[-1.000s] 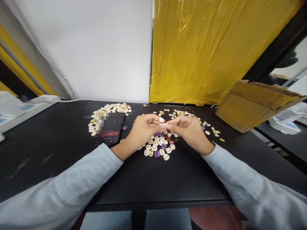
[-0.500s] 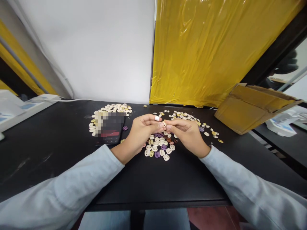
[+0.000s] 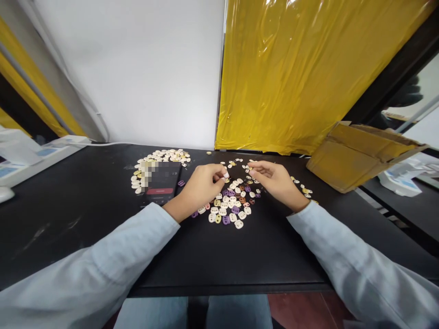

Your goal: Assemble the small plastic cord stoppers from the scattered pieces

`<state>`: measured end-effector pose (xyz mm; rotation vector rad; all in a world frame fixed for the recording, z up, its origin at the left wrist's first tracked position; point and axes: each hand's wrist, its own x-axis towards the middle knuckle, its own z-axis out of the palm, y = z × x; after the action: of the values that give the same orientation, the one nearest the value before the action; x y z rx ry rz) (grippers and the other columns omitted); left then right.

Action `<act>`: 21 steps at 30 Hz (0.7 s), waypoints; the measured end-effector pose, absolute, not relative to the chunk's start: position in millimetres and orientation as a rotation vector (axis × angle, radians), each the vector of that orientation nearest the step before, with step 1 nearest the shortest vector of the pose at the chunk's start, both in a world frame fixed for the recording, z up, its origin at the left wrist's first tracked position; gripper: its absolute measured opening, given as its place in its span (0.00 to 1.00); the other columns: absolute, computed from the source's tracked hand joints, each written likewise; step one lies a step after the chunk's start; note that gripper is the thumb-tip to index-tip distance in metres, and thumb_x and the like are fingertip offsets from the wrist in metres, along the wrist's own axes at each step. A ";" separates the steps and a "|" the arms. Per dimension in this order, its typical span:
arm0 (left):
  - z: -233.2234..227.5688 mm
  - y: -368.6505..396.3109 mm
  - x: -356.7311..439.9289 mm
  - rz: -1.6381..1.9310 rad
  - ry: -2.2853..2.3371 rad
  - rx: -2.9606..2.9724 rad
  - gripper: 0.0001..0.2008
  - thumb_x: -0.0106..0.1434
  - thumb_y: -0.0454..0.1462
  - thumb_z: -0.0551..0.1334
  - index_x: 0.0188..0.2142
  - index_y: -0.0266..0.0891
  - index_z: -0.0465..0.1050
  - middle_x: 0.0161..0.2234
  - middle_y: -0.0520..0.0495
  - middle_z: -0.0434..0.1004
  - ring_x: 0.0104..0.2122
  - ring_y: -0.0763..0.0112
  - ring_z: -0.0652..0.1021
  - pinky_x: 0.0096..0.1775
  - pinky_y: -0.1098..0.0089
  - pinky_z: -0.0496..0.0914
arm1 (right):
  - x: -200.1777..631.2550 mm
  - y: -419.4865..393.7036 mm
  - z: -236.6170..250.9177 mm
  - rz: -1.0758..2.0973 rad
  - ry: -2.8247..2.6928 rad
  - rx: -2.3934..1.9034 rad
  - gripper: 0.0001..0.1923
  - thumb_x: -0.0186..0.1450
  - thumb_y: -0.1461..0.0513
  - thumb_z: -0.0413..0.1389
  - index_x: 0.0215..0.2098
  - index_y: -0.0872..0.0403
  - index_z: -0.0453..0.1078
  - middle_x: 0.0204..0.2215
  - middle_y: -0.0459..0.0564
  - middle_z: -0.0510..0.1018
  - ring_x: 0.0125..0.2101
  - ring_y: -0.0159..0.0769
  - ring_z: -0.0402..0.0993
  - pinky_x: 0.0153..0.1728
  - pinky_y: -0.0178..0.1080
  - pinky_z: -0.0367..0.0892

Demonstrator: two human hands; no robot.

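Observation:
Both my hands hover over a spread of small two-holed plastic cord locks (image 3: 222, 212), in cream, yellow, purple and brown. My left hand (image 3: 202, 185), with white tape on one fingertip, has its fingers curled in against the thumb at the left edge of this spread. A yellowish bit shows by those fingertips, but whether it is gripped is unclear. To the right, my right hand (image 3: 276, 183) brings thumb and fingertips close together above the smaller scattered pieces. What lies between them is too small to name.
A larger pile of cream cord locks (image 3: 164, 155) curves behind a dark phone (image 3: 161, 185) on the left. The black table (image 3: 219, 260) runs up to a wall. An open cardboard box (image 3: 350, 157) stands at the right, and white equipment (image 3: 44, 155) at the far left.
My hands were together around a small cream cord lock. They have parted, the right one moving right and the left staying nearly in place.

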<state>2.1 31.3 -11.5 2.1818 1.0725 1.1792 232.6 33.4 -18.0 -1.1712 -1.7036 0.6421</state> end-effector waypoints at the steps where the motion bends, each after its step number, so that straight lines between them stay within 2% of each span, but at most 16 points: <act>1: -13.3 32.2 0.8 1.155 1.104 2.277 0.07 0.57 0.29 0.63 0.30 0.41 0.79 0.25 0.50 0.76 0.26 0.66 0.76 0.33 0.65 0.71 | 238.4 37.4 -19.1 0.614 -1.743 -1.232 0.16 0.60 0.56 0.63 0.42 0.58 0.79 0.35 0.55 0.83 0.33 0.41 0.78 0.39 0.45 0.73; 6: -13.7 32.8 0.7 0.984 1.145 2.506 0.08 0.60 0.30 0.60 0.35 0.38 0.78 0.36 0.43 0.77 0.36 0.61 0.78 0.40 0.62 0.70 | 250.8 39.9 -14.9 0.623 -1.936 -1.332 0.10 0.58 0.58 0.63 0.34 0.56 0.80 0.29 0.53 0.83 0.27 0.38 0.75 0.29 0.40 0.69; 10: -8.1 27.5 3.8 0.833 1.091 2.582 0.07 0.60 0.31 0.61 0.35 0.38 0.79 0.38 0.42 0.77 0.43 0.56 0.76 0.45 0.58 0.69 | 252.3 32.9 -4.6 0.672 -1.997 -1.324 0.07 0.56 0.60 0.63 0.30 0.55 0.80 0.26 0.50 0.82 0.25 0.36 0.74 0.27 0.37 0.68; 13: -6.7 25.1 5.0 0.689 1.119 2.619 0.07 0.60 0.31 0.61 0.36 0.37 0.79 0.37 0.42 0.77 0.41 0.56 0.76 0.45 0.58 0.68 | 255.7 29.8 2.3 0.687 -2.046 -1.377 0.07 0.56 0.61 0.61 0.30 0.56 0.80 0.25 0.49 0.81 0.25 0.34 0.72 0.27 0.35 0.66; 18: -7.2 26.0 7.3 0.621 1.170 2.642 0.07 0.61 0.29 0.59 0.30 0.38 0.75 0.32 0.45 0.77 0.37 0.60 0.76 0.40 0.63 0.67 | 257.4 28.8 4.7 0.665 -2.077 -1.478 0.06 0.55 0.63 0.62 0.30 0.58 0.79 0.23 0.48 0.79 0.23 0.32 0.70 0.25 0.34 0.64; 21: -6.3 26.0 9.0 0.583 1.180 2.667 0.08 0.61 0.28 0.58 0.30 0.37 0.74 0.32 0.45 0.76 0.37 0.61 0.76 0.39 0.64 0.66 | 254.8 28.5 3.0 0.678 -2.083 -1.476 0.06 0.55 0.63 0.62 0.30 0.58 0.79 0.23 0.49 0.79 0.23 0.32 0.70 0.25 0.34 0.64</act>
<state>9.0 26.0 -6.3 2.6667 1.1795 0.5833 254.8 28.5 3.0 -1.4761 -2.0831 0.6777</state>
